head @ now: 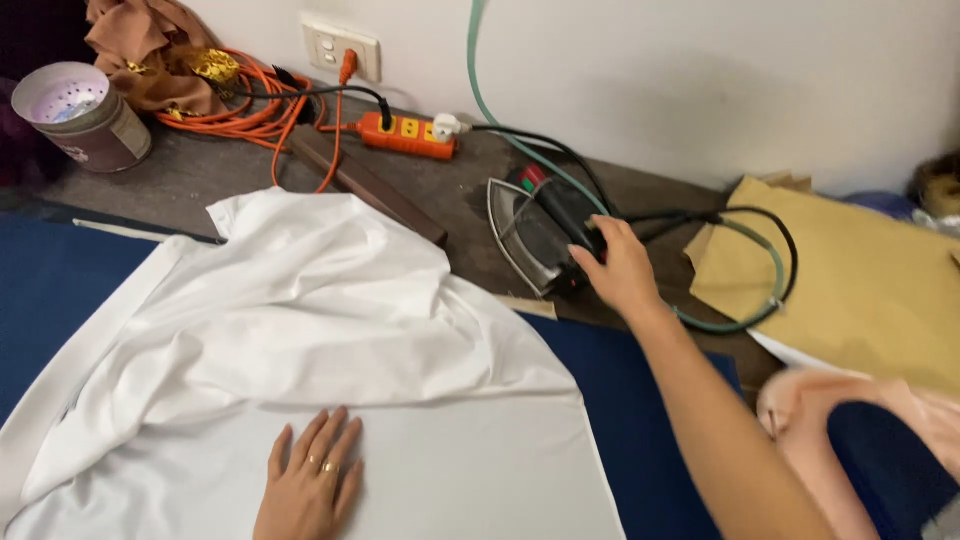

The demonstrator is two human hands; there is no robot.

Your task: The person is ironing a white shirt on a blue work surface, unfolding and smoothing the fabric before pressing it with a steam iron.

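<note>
White fabric (300, 350) is spread across a blue padded surface (60, 290), flat and smooth along its near portion and bunched into soft folds toward the far side, where one edge is lifted onto the dark worktop (200, 170). The left hand (310, 480) is laid flat on the smooth part of the cloth, palm down, fingers extended and slightly spread — nothing is gripped by it, and a ring is seen on one finger.

The right hand (620, 265) is stretched out to the iron (540, 235), which is tipped on its side on the worktop just beyond the blue surface, its grey soleplate turned toward the cloth. The fingers are curled over the black handle, partly closed around it; how firmly it is held cannot be told. A black cord (770, 240) and a green hose (480, 90) are run from the iron, the hose being led up the white wall (700, 80).

Further back, an orange power strip (405, 135) is set against the wall below a wall socket (340, 45), with a coiled orange cable (240, 110) beside it. A cylindrical tin (85, 115) and a crumpled brown cloth (150, 50) are placed at the far left corner. To the right of the iron — well apart from the white fabric — a mustard-yellow cloth (860, 290) is laid out, and a pink garment (860, 410) is seen nearer the lower right.
</note>
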